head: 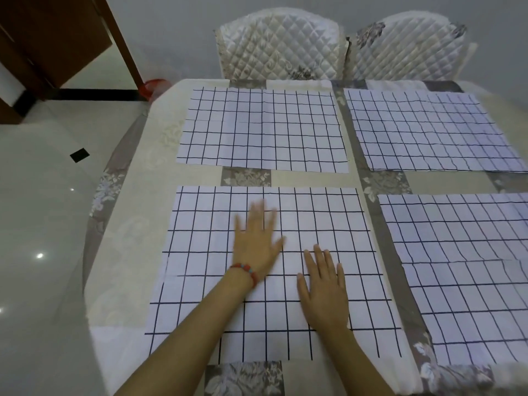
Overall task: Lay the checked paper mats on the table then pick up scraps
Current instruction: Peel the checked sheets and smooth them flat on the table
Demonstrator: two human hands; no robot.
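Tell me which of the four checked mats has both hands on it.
The near-left mat: left hand and right hand lie flat on it; the others lie untouched.
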